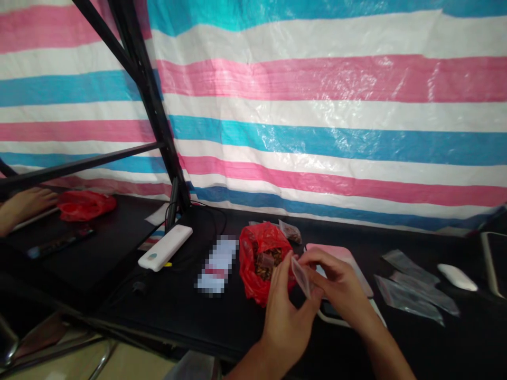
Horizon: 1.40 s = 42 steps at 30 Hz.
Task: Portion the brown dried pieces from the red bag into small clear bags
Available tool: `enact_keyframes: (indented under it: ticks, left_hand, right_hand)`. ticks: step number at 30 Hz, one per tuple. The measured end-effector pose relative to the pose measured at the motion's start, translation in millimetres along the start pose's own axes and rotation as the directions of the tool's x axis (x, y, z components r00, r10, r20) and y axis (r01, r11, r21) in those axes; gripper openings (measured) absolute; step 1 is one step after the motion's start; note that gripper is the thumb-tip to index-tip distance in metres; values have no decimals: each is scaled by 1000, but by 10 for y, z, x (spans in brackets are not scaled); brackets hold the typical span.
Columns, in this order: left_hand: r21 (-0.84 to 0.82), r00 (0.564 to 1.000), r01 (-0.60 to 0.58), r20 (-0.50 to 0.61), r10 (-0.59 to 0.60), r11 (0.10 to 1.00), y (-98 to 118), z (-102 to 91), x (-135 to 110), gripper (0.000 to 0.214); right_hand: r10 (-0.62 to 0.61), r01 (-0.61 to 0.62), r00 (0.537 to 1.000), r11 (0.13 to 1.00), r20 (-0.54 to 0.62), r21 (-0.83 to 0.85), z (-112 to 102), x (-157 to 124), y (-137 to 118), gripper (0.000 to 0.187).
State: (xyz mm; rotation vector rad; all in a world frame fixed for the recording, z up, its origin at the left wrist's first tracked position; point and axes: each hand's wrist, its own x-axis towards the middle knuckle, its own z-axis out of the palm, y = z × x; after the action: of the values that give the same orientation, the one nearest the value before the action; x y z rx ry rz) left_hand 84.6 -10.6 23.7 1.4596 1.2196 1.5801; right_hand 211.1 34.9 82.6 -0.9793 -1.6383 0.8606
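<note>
Between my two hands is a small clear plastic bag (301, 277), its mouth spread apart. My left hand (288, 316) grips one side of it with thumb and fingers. My right hand (336, 282) pinches the other side. Just beyond my left hand, a red plastic bag (253, 285) stands with its top rolled wide, full of brown dried pieces (263, 270). A small clear piece of plastic lies on those pieces. Behind the red bag sits a filled clear packet (291, 231). Under my right hand, a pink and white flat object (356, 269) is partly hidden.
Several flat clear bags (415, 290) and a white mouse-shaped object (457, 277) lie to the right on the black table (166, 311). To the left are a blurred-out white item (217, 266) and a long white device (165, 248). Beyond the black post, another person's hand (31, 203) rests near a red bag (85, 205).
</note>
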Motion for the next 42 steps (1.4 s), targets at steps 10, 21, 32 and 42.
enact_keyframes:
  ticks: [10,21,32,42]
  left_hand:
    - [-296,996,66,-37,-81,953,162,-286,142,28]
    - [-508,964,172,-88,-250,844,305,-555,266,36]
    - [-110,952,256,-146,-271,960,253,-724,40,30]
    - [583,993,110,-31,-113,805,52,-651,12,36]
  right_hand:
    - [146,-167,985,930,87,328,232,-30,-21,24]
    - [147,-211,949,953,278,217,416,-64,-56,24]
    - [-65,60,998,834,9,-548,536,70,312,24]
    - [-51,102,994,681,92,-725,787,140,347,26]
